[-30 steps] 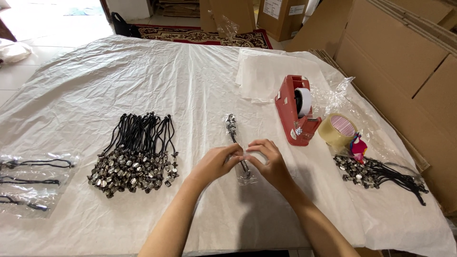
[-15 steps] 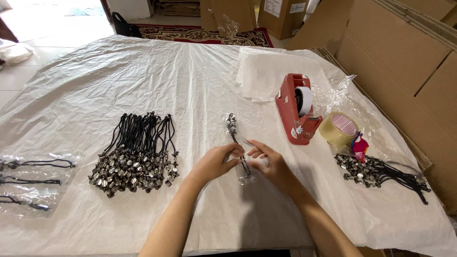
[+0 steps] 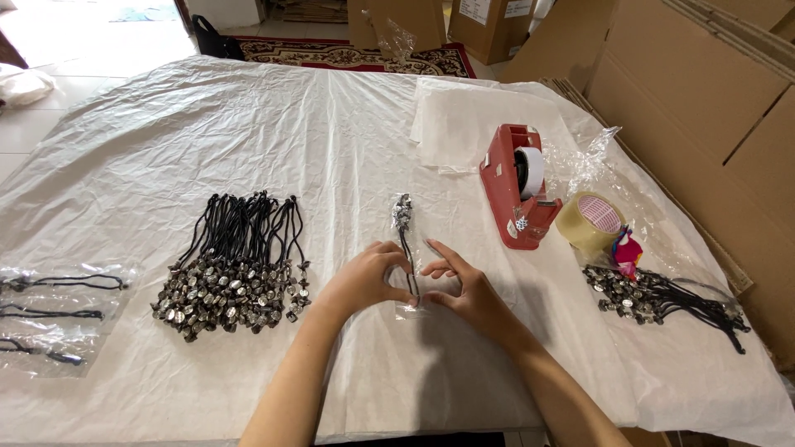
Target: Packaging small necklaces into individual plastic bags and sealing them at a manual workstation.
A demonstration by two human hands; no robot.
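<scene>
- Lying near the middle of the tabletop, toward its near edge, the bagged necklace (image 3: 405, 248) is a black cord with a cluster of small metal charms at its far end, inside a narrow clear sleeve.
- We judge it light and limp: the cord would sag if lifted by one end, and the charm end carries what weight there is. The film looks slick and crinkly, so a pinch at the sleeve's near end, where both layers meet, seems the surest hold.
- Our left hand (image 3: 362, 284) curls at the sleeve's near end, thumb and forefinger pinching the film beside the cord.
- Our right hand (image 3: 466, 290) meets it from the other side, fingertips pressed on the same end, not clenched.
- Toward the left edge lies a bundle of loose necklaces (image 3: 236, 265), and at that edge filled clear bags (image 3: 58, 319).
- Toward the right edge stand a red tape dispenser (image 3: 517, 186) and a roll of clear tape (image 3: 590, 223), with a smaller heap of necklaces (image 3: 662, 296) nearer the corner.
- Cardboard boxes (image 3: 704, 91) stand beyond the right edge.
</scene>
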